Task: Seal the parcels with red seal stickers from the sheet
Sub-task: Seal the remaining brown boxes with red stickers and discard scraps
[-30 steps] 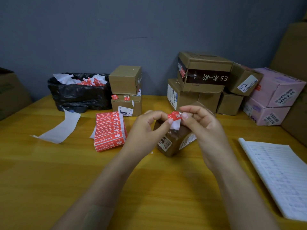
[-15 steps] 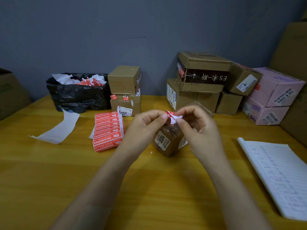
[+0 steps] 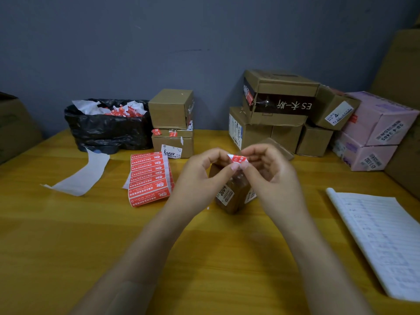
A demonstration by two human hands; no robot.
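We are holding a red seal sticker point(image 3: 237, 159) in the air between both hands, just above the small brown parcel point(image 3: 229, 197) that is standing on the surface point(image 3: 204, 258) in front of us. Our left hand point(image 3: 201, 176) is pinching one end of the sticker between thumb and forefinger, and our right hand point(image 3: 272, 173) is pinching the other end, its remaining fingers curling loosely; we cannot tell whether any backing is clinging to it. Our hands are hiding the parcel's top, so the flap seam is not showing. To place it well, we judge that we should be gripping only the very edges, pulling the sticker flat, centring it across the seam, then laying one end down and smoothing toward the other so no crease is forming. The sticker sheet point(image 3: 148, 178) is lying just left of the parcel, a white backing strip point(image 3: 79, 176) farther left, a black bag point(image 3: 106, 130) of scraps behind it beside two stacked cartons point(image 3: 172, 123), and a lined notebook point(image 3: 381, 235) is lying at our right.
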